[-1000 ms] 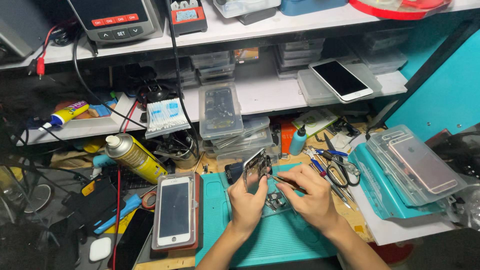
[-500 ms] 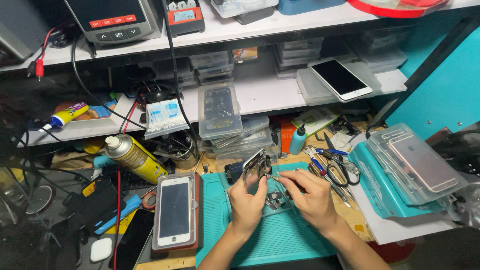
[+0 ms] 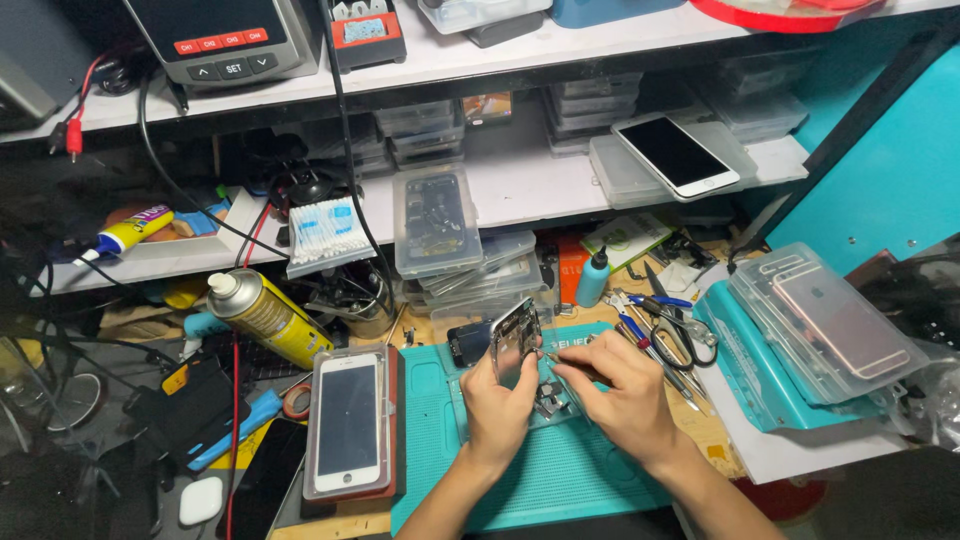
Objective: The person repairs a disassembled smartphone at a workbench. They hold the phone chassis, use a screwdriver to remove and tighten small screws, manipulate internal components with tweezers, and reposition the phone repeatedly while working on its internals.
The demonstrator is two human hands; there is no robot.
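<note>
the left hand (image 3: 497, 400) grips a bare phone frame (image 3: 515, 335) with closed fingers and holds it tilted above the far part of the teal mat (image 3: 560, 480), same as half a second ago. the right hand (image 3: 618, 395) stays just beside it, fingers pinched together near the frame's lower edge; what they pinch i cannot tell. a white phone (image 3: 347, 420) lies in a tray to the left.
</note>
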